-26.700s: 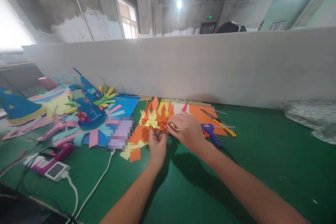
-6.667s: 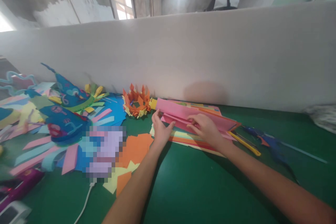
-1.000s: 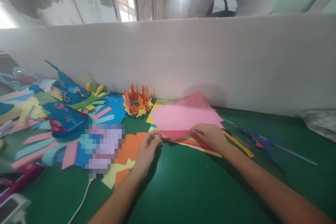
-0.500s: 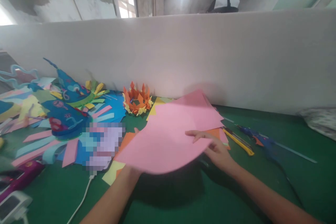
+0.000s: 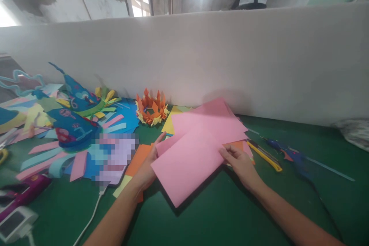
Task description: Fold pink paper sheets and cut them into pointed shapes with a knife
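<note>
A pink sheet of paper (image 5: 184, 173) lies slantwise over more pink sheets (image 5: 213, 117), one corner pointing toward me. My right hand (image 5: 238, 163) pinches its right edge between thumb and fingers. At the left edge of the pink paper is my left hand (image 5: 150, 167), closed around the margin, with one finger showing beyond it and the other fingertips hidden. Orange paper (image 5: 140, 157) and pale yellow paper (image 5: 122, 186) stick out beside my left wrist.
Right of the papers lie a yellow utility knife (image 5: 266, 157) and a blue glue gun (image 5: 288, 153) with its cord. An orange paper crown (image 5: 152, 107) stands behind. Blue cone hats (image 5: 73, 127), a blurred-out phone (image 5: 115, 161) and a white cable (image 5: 91, 213) occupy the left. A white partition (image 5: 184, 57) borders the green table (image 5: 207, 223).
The front pink sheet was raised and curved; now it lies flatter and turned, with a corner toward me. My left hand has come out from under it to its left edge.
</note>
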Available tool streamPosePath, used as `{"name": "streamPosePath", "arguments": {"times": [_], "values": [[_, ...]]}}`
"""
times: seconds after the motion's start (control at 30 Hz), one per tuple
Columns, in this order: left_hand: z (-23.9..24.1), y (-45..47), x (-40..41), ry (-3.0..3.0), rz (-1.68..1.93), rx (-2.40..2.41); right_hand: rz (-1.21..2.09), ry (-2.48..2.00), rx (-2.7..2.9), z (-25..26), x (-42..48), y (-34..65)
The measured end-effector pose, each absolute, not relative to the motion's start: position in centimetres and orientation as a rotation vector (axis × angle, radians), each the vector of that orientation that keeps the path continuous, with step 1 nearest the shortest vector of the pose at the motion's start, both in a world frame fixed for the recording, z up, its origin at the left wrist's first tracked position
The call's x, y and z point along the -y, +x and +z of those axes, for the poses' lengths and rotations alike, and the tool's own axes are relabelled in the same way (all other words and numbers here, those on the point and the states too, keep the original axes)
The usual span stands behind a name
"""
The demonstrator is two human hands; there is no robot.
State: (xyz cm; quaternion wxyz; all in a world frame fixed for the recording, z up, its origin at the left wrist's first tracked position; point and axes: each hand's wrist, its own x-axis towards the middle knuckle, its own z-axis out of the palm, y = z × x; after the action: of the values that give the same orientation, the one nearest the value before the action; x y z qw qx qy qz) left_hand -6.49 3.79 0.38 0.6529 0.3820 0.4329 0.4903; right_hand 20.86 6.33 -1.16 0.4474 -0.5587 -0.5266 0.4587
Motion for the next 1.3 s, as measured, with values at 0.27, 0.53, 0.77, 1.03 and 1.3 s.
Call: {"name": "streamPosePath", "arguments": {"times": [0.27, 0.53, 0.77, 1.03, 1.3], "values": [[1.4, -7.1, -4.3, 0.934, 0.916, -1.01, 0.961, -1.403, 1.509, -1.0, -6.4, 21.4], [1.1, -5.0, -3.3, 1.06, 0.697, -1.005, 1.029, -1.295, 1.589, -1.0, -6.2, 20.6], [-0.2, -3.5, -2.4, 1.119, 0.668, -1.064, 1.066, -1.242, 1.558, -1.1, -5.9, 20.7], [-0.8, -2.1, -1.4, 1.036, 0.855, -1.111, 1.104, -1.151, 1.492, -1.2, -5.9, 20.8], [-0.3, -1.6, -1.6, 0.935, 1.131, -1.191, 1.727, -1.116, 1.181, -0.7, -4.1, 19.2]]}}
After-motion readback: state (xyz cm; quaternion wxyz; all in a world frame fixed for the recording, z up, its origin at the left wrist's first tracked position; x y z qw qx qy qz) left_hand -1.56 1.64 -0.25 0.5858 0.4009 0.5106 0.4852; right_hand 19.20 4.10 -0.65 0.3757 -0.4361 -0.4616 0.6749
